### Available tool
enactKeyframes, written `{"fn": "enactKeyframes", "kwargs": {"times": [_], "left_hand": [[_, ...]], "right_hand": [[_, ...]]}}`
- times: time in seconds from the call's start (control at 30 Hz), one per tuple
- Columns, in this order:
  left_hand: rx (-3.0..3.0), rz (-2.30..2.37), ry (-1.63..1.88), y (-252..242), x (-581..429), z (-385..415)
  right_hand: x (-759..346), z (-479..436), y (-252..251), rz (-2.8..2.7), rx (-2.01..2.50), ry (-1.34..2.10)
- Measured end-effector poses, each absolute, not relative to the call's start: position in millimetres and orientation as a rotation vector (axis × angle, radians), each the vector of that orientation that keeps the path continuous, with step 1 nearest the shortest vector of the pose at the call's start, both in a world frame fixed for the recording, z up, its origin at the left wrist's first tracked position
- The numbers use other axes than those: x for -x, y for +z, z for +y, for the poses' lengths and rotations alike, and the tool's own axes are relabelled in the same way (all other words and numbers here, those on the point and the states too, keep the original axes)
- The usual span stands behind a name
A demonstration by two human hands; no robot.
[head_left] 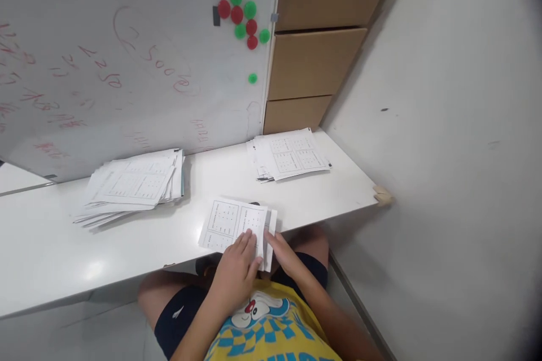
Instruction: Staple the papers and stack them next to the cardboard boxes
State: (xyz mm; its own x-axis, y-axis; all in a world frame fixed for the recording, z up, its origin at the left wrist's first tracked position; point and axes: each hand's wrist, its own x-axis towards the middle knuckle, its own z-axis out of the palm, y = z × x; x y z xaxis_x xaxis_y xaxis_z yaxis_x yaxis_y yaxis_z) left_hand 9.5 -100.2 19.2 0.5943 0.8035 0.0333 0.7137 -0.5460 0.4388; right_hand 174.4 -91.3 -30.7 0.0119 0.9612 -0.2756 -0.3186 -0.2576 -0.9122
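Note:
Printed sheets of paper (224,219) lie at the front edge of the white table, partly sticking out over my lap. On top of them rests my left hand (237,262), its fingers stretched out flat and its thumb near the sheets' lower right. My right hand (284,252) pinches the right edge of these sheets, thumb on top and the other fingers largely hidden. The right edges are offset, so more than one layer shows there. A small dark object (254,203) peeks out behind the sheets; I cannot make out what it is.
A thick paper stack (135,180) lies on the table (212,177) at left, a smaller stack (296,155) at back right. Behind stands a whiteboard (169,22) with red writing and several magnets (237,14). Cardboard boxes (313,62) and a wall (444,124) bound the right.

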Motion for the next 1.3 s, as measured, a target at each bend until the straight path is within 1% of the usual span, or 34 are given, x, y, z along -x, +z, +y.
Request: {"fn": "enactKeyframes", "kwargs": {"times": [0.17, 0.3, 0.33, 0.4, 0.47, 0.53, 0.6, 0.7, 0.87, 1.03, 1.17, 1.23, 1.3], "left_hand": [[-2.485, 1.096, 0.267, 3, -14, -90], [-2.508, 1.094, 0.401, -5, -7, -81], [-2.497, 1.115, 0.512, -5, -4, -79], [-2.365, 1.268, 0.891, -3, 7, -70], [-2.025, 1.5, 1.302, -1, 22, -58], [-1.663, 1.611, 1.5, -1, 41, -47], [-1.47, 1.588, 1.48, -5, 59, -40], [-1.359, 1.591, 1.349, -12, 76, -42], [-1.307, 1.624, 1.219, -16, 74, -62], [-1.316, 1.436, 1.19, -20, 61, -74], [-1.602, 1.358, 1.205, -16, 45, -65], [-1.862, 1.313, 1.246, -10, 31, -52], [-2.163, 1.237, 1.178, -6, 14, -33]], "right_hand": [[-174, -89, -29, -0.968, 1.169, 1.427], [-169, -87, -20, -1.177, 1.228, 1.234], [-168, -86, -16, -1.224, 1.239, 1.18], [-166, -85, -6, -1.324, 1.219, 1.088], [-167, -84, 2, -1.46, 1.135, 1.0], [-168, -81, 6, -1.601, 1.019, 0.929], [-169, -78, 2, -1.673, 0.954, 0.915], [-167, -78, -11, -1.585, 1.021, 1.0], [-164, -95, -27, -1.317, 1.143, 1.084], [-200, -116, -23, -1.168, 1.223, 1.159], [-265, -112, -29, -0.858, 1.492, 1.132], [-297, -105, -36, -0.629, 1.489, 1.032], [-320, -97, -42, -0.522, 1.446, 1.054]]}}
